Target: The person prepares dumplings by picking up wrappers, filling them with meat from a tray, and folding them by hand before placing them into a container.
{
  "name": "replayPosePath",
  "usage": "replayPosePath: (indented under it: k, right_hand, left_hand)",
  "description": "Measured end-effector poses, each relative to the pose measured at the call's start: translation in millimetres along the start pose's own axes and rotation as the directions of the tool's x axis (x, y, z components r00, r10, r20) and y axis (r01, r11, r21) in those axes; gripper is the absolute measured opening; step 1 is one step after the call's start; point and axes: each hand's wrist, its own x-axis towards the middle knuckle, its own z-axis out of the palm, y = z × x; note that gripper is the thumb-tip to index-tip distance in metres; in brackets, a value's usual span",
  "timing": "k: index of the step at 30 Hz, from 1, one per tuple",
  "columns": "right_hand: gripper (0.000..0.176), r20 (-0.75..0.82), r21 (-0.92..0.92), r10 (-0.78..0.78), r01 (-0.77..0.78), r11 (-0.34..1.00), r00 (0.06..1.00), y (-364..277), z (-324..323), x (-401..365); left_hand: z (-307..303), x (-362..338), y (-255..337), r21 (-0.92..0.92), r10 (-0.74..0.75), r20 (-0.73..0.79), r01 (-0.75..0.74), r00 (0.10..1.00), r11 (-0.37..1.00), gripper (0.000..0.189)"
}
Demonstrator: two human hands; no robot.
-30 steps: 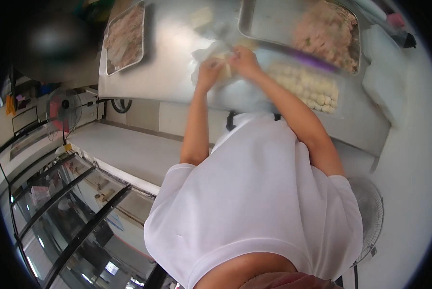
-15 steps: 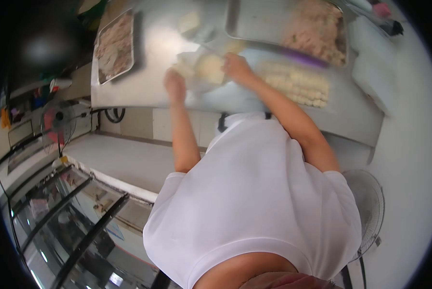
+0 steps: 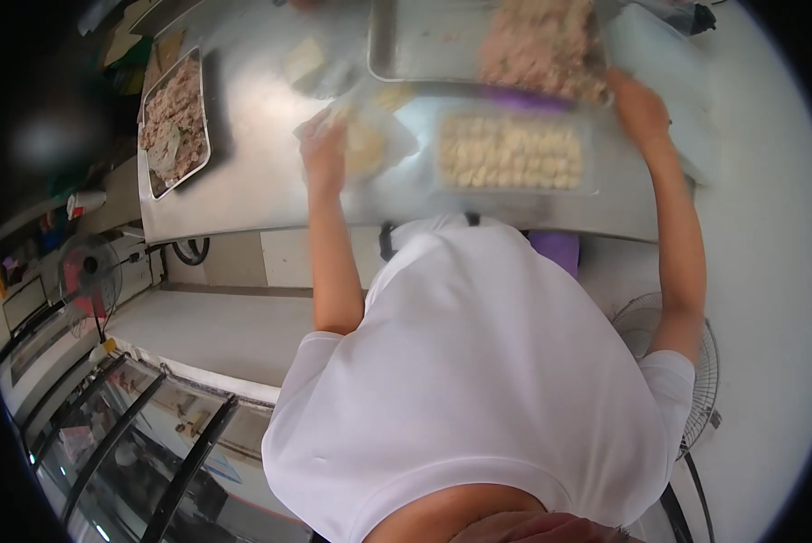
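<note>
My left hand point(image 3: 324, 149) is closed at the left edge of a clear plastic sheet point(image 3: 401, 140). Something pale shows at its fingertips, too blurred to name. On the sheet, just right of that hand, lies a round, pale yellow stack point(image 3: 365, 149) that looks like dough wrappers. Stretched far to the right, my right hand point(image 3: 639, 109) is at the right end of a metal tray point(image 3: 415, 79) holding pink minced meat point(image 3: 541, 50). Its fingertips are blurred against the tray's edge. Between my hands sits a clear container point(image 3: 593, 185) with rows of small pale dumplings point(image 3: 510, 152).
A second tray of minced meat point(image 3: 175, 118) stands at the table's left end. Behind the sheet is another pale block point(image 3: 303, 61) on plastic. A purple strip point(image 3: 528, 101) lies along the large tray's front. Fans stand at left point(image 3: 89, 276) and right point(image 3: 700, 389).
My right hand has left the wrapper stack and swung right to the meat tray's end. My left hand stays by the stack. The view has shifted, showing more on the right.
</note>
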Motion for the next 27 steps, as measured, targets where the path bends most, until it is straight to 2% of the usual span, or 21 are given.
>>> replayPosePath:
  k: [1,2,4,5,6,8,10,12,13,15,16,18,19,20,21,22,25,27]
  right_hand:
    - [0.032,-0.001,0.001,0.002,-0.002,1.0,1.0,-2,2,-1]
    - [0.03,-0.019,0.025,-0.053,0.054,0.998,0.998,-6,7,-3]
    - [0.029,-0.034,0.055,-0.105,0.107,0.993,0.994,-10,13,-4]
    - [0.027,-0.018,0.073,-0.117,0.118,0.99,0.993,-9,15,-2]
    - [0.025,0.0,0.093,-0.131,0.131,0.987,0.991,-9,16,-1]
    - [0.023,-0.012,0.14,-0.149,0.149,0.979,0.989,4,20,2]
    - [0.022,-0.024,0.183,-0.165,0.166,0.969,0.986,10,11,11]
    - [0.021,0.029,0.157,-0.116,0.11,0.981,0.993,10,-7,18]
    - [0.021,0.032,0.16,-0.115,0.108,0.981,0.993,5,-9,20]
    - [0.02,0.035,0.203,-0.005,-0.003,0.979,0.999,-10,-13,27]
    - [0.02,0.034,0.204,-0.001,-0.006,0.979,0.999,-18,-12,32]
    - [0.02,0.091,0.04,-0.14,0.137,0.99,0.986,-33,-4,38]
    - [0.02,0.093,0.044,-0.141,0.138,0.99,0.986,-39,-1,39]
    - [0.019,0.159,0.0,-0.141,0.143,0.99,0.977,-45,3,39]
    - [0.018,0.224,-0.045,-0.141,0.155,0.987,0.964,-49,5,41]
    - [0.018,0.224,-0.041,-0.15,0.163,0.986,0.963,-50,6,43]
    - [0.02,0.218,0.049,-0.171,0.165,0.985,0.961,-50,1,45]
    - [0.027,0.189,0.264,-0.157,0.104,0.959,0.969,-47,-1,45]
  left_hand:
    - [12,-1,0,-0.12,-0.025,0.022,0.028,0.999,0.992,0.042]
    - [23,-2,1,-0.118,-0.024,0.025,0.026,0.999,0.993,0.042]
    - [37,-2,0,-0.396,-0.131,0.104,0.162,0.986,0.904,0.036]
    - [39,-4,1,-0.466,-0.167,0.197,0.242,0.966,0.851,0.028]
    - [39,-4,-5,-0.466,-0.17,0.193,0.243,0.966,0.851,0.028]
    - [37,0,-19,-0.649,-0.294,0.314,0.43,0.903,0.627,0.022]
    - [45,2,-22,-0.63,-0.294,0.288,0.411,0.912,0.658,0.02]
    - [51,-2,-27,-0.606,-0.301,0.264,0.401,0.916,0.687,0.018]
    - [54,-3,-28,-0.562,-0.276,0.24,0.365,0.931,0.742,0.017]
    - [64,-4,-22,-0.51,-0.248,0.222,0.329,0.943,0.795,0.016]
    - [72,-7,-12,-0.499,-0.23,0.209,0.306,0.951,0.811,0.017]
    - [76,-6,-10,-0.486,-0.215,0.193,0.283,0.957,0.827,0.017]
    - [76,-1,-14,-0.495,-0.21,0.215,0.292,0.954,0.819,0.016]
    - [72,1,-18,-0.502,-0.205,0.234,0.299,0.95,0.811,0.015]
    - [72,0,-14,-0.501,-0.206,0.227,0.296,0.952,0.813,0.015]
    - [74,-1,-10,-0.476,-0.222,0.202,0.294,0.954,0.829,0.015]
    - [83,-9,-4,-0.438,-0.205,0.165,0.258,0.965,0.861,0.017]
    - [87,-9,-4,-0.422,-0.172,0.16,0.225,0.972,0.878,0.018]
